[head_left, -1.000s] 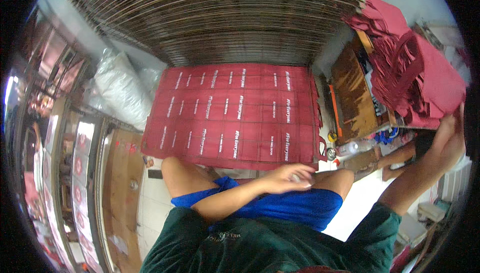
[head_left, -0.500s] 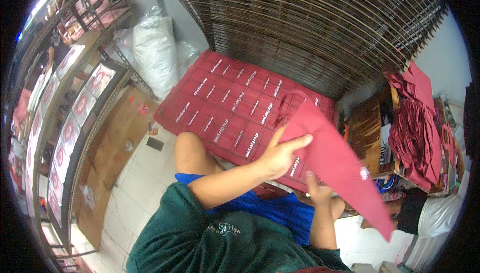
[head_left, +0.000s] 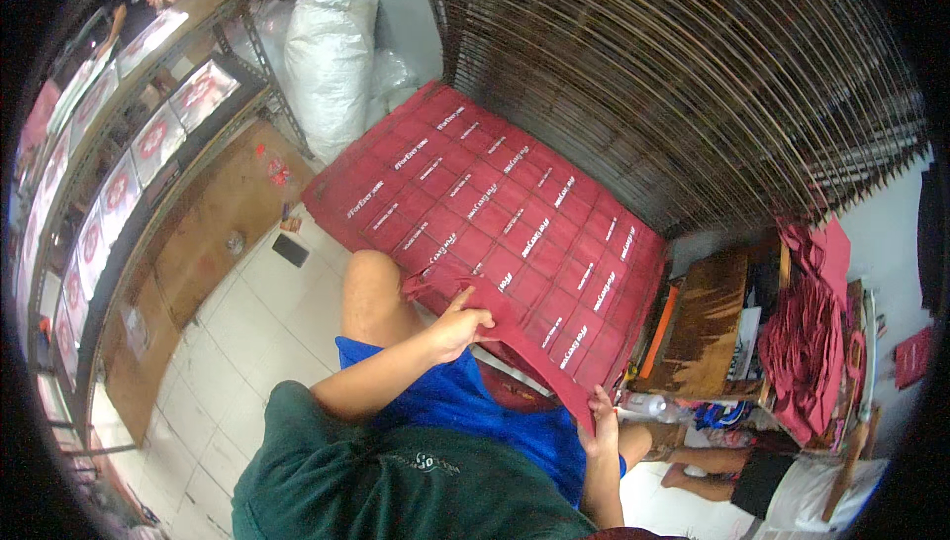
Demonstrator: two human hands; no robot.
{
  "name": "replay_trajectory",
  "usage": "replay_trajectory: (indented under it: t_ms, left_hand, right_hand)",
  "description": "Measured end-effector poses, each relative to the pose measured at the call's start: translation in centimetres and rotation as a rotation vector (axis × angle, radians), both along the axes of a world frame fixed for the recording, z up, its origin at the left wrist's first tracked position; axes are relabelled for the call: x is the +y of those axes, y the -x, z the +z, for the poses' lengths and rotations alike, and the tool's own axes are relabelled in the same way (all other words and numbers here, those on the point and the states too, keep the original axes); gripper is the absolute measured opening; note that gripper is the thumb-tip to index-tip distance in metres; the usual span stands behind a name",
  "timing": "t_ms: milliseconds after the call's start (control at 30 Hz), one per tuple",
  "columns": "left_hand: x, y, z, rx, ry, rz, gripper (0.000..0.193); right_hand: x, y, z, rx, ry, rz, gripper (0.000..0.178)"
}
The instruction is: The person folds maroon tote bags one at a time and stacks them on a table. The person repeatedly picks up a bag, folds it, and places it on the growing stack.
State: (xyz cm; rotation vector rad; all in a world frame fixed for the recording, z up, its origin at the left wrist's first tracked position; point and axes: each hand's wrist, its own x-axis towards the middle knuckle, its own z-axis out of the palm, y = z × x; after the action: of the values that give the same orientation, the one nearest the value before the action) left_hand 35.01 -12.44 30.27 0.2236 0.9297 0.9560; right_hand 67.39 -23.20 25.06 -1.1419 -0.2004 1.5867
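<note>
A dark red piece of fabric point(head_left: 526, 352) stretches between my hands, over my lap and the near edge of a wide red printed stack. My left hand point(head_left: 458, 330) grips its left part, thumb on top and forefinger pointing out. A crumpled end of the fabric hangs past that hand by my knee. My right hand point(head_left: 601, 429) pinches the right end, lower down. Beneath and beyond lies the stack of red fabric panels point(head_left: 495, 189), laid edge to edge in rows with white lettering.
A tall wire drying rack point(head_left: 673, 55) rises behind the stack. At left stand shelves point(head_left: 148, 223) with printed pieces, and white sacks point(head_left: 330, 65). A wooden cabinet point(head_left: 693, 322) at right bears heaped red fabric point(head_left: 807, 342). A phone-like dark slab point(head_left: 290, 250) is on the floor. Another person's legs point(head_left: 708, 471) show lower right.
The fabric, raised and swung out to the right before, is now lower and stretched between both hands. My left hand moved left; my right hand now grips the right end. The view shifted slightly.
</note>
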Motion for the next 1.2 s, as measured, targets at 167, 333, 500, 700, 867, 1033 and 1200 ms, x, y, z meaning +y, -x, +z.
replay_trajectory:
  t_ms: [167,333,500,700,867,1033,1200]
  left_hand:
    - [3.3,1.0,0.3,-0.020,-0.022,0.067,0.094]
    - [14.7,4.7,-2.8,0.002,-0.176,0.027,0.027]
    - [23.8,12.1,8.3,0.030,-0.539,0.241,0.007]
    - [19.6,15.5,8.8,0.046,-0.671,1.124,0.071]
    - [22.7,11.7,-8.3,0.447,-0.071,1.035,0.071]
    - [26.5,10.3,-9.6,0.947,-0.453,0.915,0.055]
    - [27.0,8.8,-7.7,0.837,-0.475,0.660,0.038]
  right_hand:
    - [2.5,2.3,4.2,-0.250,-0.033,0.060,0.052]
    - [10.8,6.0,2.5,-0.416,-0.097,0.032,0.055]
    - [23.7,16.7,3.6,-0.263,-0.421,0.108,0.069]
    - [35.1,30.6,4.4,-0.108,-0.644,0.195,0.075]
    - [42.4,37.4,-0.8,-0.148,-0.626,0.262,0.075]
    - [50.7,40.4,-9.1,-0.461,-0.582,0.256,0.072]
    - [57.2,38.2,-17.7,-0.960,-0.433,0.325,0.067]
